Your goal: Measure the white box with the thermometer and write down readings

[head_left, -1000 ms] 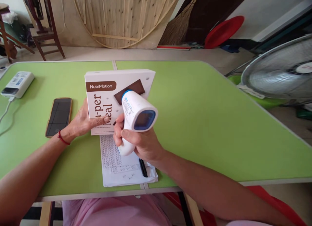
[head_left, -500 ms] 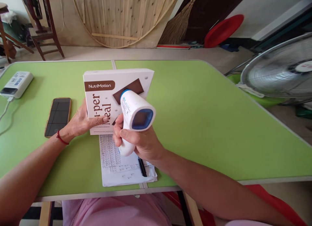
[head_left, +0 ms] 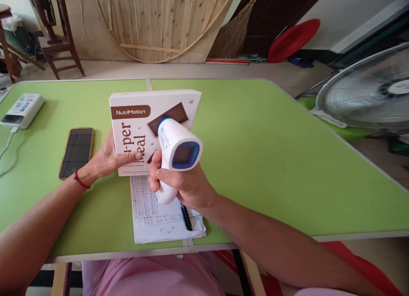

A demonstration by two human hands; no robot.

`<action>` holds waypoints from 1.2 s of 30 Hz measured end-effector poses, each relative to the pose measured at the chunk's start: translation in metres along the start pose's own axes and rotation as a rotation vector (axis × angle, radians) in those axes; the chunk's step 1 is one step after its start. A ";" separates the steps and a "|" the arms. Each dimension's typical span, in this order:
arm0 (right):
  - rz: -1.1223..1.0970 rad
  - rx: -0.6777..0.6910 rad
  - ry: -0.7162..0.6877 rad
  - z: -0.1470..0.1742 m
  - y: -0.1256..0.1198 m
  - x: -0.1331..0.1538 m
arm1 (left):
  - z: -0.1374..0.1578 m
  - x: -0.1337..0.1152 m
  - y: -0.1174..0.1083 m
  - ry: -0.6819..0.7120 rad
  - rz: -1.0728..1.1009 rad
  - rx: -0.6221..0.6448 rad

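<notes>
My left hand (head_left: 110, 156) is closed on the lower left edge of a white NutriMotion box (head_left: 128, 101), thumb across its printed front and the other fingers mostly hidden behind. The box is held up above the table, its face tilted toward me. In my right hand (head_left: 185, 183) is a white infrared thermometer (head_left: 174, 136), gripped by its handle. Its blue-rimmed nose points at the brown picture on the box; whether the two touch I cannot tell. The blue-framed screen faces me and looks dark. Beneath them lie handwritten papers (head_left: 148, 223) with a black pen (head_left: 185, 217) on top.
On the green table (head_left: 271, 159), a smartphone (head_left: 76, 153) lies left of my left hand. Farther left is a white power bank (head_left: 23, 110) with a cable plugged in. A large fan (head_left: 361, 91) stands beyond the right edge, and a wooden chair (head_left: 59, 44) behind the table.
Almost everything stays in place. The thermometer's screen end has shifted very slightly left and up; both hands keep their hold.
</notes>
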State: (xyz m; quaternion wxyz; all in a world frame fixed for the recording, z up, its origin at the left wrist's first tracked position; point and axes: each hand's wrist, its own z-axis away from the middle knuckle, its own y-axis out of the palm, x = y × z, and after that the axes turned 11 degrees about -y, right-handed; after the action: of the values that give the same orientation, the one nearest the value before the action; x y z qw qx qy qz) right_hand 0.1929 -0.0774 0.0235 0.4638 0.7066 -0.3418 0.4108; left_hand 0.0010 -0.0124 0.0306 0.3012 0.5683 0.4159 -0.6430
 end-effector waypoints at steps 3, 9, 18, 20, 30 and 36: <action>0.004 0.001 0.008 0.000 0.000 -0.001 | 0.000 0.000 0.000 0.003 -0.002 0.001; -0.053 0.008 0.050 -0.002 0.004 0.008 | 0.000 0.001 -0.001 0.003 0.009 0.003; 0.152 -0.025 0.046 0.008 -0.005 0.031 | -0.001 0.003 -0.003 0.013 -0.038 0.004; 0.263 0.004 0.037 0.009 -0.022 0.044 | 0.000 0.001 -0.003 0.017 -0.049 0.007; 1.103 0.205 0.217 -0.002 -0.125 0.079 | 0.002 0.002 -0.010 0.028 -0.126 0.033; 1.314 0.240 0.277 -0.009 -0.126 0.053 | 0.003 0.000 -0.007 0.023 -0.013 0.004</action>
State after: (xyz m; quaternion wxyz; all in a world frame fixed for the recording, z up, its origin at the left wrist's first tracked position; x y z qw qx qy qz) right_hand 0.3218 -0.0324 0.0260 0.0758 0.3398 -0.5896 0.7288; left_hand -0.0065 -0.0115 0.0322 0.2908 0.5736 0.4217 -0.6392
